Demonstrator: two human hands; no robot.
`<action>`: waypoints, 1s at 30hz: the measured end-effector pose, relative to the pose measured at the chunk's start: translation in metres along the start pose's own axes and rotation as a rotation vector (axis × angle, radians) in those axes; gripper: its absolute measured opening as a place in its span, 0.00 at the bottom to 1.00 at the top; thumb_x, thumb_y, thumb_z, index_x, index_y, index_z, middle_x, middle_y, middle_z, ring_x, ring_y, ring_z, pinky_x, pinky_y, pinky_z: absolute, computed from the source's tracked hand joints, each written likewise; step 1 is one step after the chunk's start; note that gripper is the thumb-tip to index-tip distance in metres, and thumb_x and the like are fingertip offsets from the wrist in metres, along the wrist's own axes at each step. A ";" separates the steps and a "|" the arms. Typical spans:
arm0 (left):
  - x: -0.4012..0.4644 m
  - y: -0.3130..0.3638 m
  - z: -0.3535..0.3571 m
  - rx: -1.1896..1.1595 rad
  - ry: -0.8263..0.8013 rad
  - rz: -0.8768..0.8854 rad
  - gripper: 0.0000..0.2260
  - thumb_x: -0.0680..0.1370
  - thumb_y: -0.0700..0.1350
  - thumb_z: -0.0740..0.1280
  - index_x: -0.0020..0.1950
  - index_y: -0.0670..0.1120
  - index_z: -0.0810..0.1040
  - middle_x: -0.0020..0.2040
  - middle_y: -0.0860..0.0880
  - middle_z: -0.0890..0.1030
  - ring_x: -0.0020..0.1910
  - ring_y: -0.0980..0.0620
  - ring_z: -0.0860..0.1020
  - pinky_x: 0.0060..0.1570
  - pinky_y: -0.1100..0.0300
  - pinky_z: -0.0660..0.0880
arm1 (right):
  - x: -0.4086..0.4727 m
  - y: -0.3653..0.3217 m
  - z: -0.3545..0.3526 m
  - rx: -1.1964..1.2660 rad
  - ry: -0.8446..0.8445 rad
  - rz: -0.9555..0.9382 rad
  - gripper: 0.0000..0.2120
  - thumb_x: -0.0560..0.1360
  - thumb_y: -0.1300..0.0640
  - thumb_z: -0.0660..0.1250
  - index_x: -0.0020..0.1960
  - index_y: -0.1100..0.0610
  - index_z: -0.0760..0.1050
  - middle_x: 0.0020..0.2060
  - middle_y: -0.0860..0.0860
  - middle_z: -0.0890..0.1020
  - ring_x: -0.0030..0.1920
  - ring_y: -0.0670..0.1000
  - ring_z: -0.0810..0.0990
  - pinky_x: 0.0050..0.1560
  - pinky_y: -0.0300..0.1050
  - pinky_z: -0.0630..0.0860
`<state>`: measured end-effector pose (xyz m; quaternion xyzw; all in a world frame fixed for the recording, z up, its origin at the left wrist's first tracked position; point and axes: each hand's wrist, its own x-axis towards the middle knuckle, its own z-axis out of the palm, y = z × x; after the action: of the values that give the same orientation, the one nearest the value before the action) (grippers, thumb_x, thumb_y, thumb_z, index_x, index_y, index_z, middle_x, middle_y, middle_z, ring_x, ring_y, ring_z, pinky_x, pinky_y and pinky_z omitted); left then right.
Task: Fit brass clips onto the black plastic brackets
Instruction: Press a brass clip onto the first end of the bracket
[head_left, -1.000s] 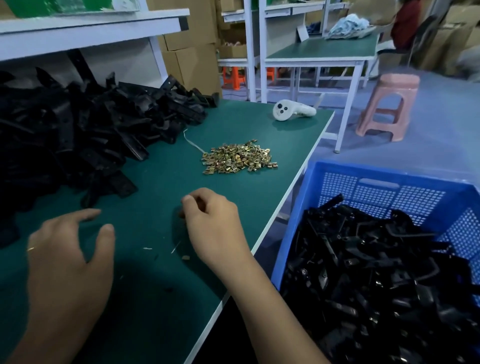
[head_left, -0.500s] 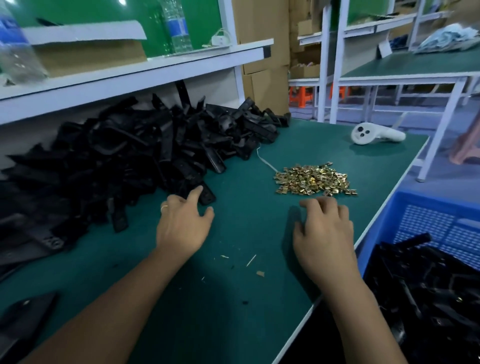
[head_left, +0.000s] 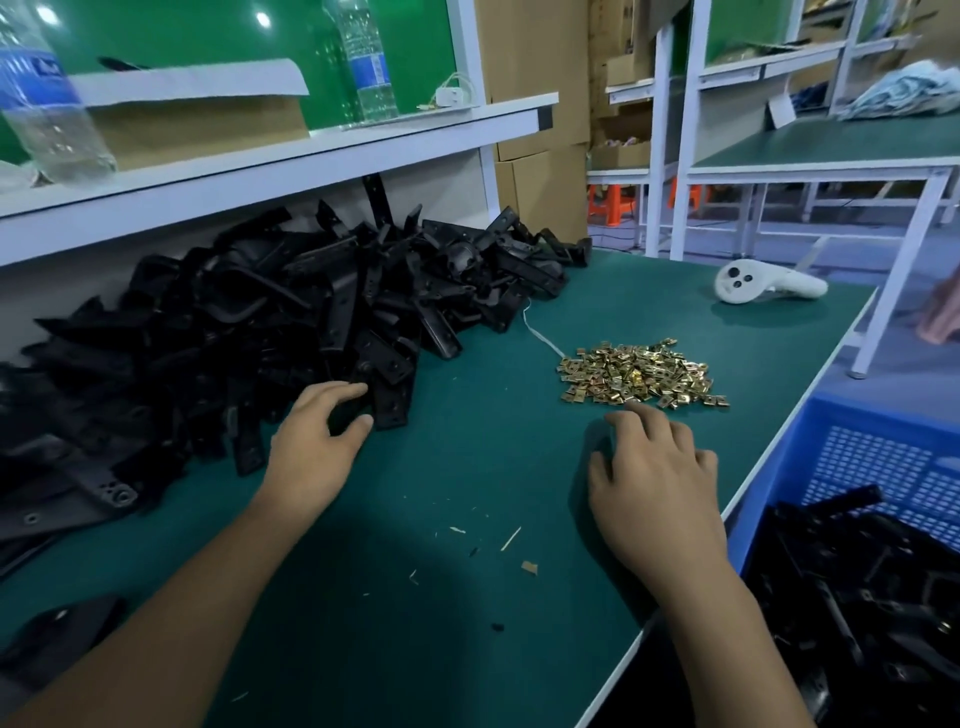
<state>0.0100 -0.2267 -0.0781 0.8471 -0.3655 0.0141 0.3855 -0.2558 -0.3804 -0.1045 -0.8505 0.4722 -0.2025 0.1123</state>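
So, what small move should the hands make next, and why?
Probably the left hand should close on the black bracket at the pile's edge: its fingers already reach it but grip nothing. The right hand lies open just short of the brass clips, ready to pick one.

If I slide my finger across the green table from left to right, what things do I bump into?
Heap of black plastic brackets → left hand → pile of small brass clips → white plastic handheld controller → blue plastic crate.
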 end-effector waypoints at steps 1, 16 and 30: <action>-0.005 0.001 -0.006 -0.010 0.045 0.013 0.15 0.82 0.47 0.69 0.70 0.54 0.78 0.67 0.61 0.71 0.70 0.54 0.71 0.71 0.57 0.64 | 0.002 0.002 -0.001 -0.004 -0.004 -0.007 0.18 0.83 0.50 0.56 0.71 0.53 0.68 0.78 0.51 0.65 0.74 0.57 0.63 0.69 0.57 0.62; -0.048 0.002 -0.105 -0.381 -0.386 0.100 0.33 0.67 0.51 0.83 0.70 0.57 0.77 0.53 0.46 0.85 0.52 0.46 0.85 0.53 0.49 0.78 | 0.013 0.008 -0.005 -0.044 0.058 0.032 0.20 0.84 0.46 0.53 0.72 0.51 0.69 0.74 0.48 0.72 0.76 0.53 0.64 0.72 0.59 0.57; -0.086 0.051 0.020 0.276 -0.076 -0.067 0.36 0.77 0.52 0.74 0.80 0.49 0.61 0.70 0.48 0.70 0.67 0.48 0.71 0.56 0.63 0.69 | 0.013 0.012 -0.004 0.035 0.151 -0.040 0.09 0.80 0.44 0.68 0.57 0.44 0.81 0.52 0.49 0.79 0.56 0.56 0.70 0.50 0.50 0.56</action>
<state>-0.0906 -0.2101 -0.0856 0.9037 -0.3458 0.0192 0.2517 -0.2602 -0.3978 -0.1022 -0.8400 0.4588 -0.2764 0.0872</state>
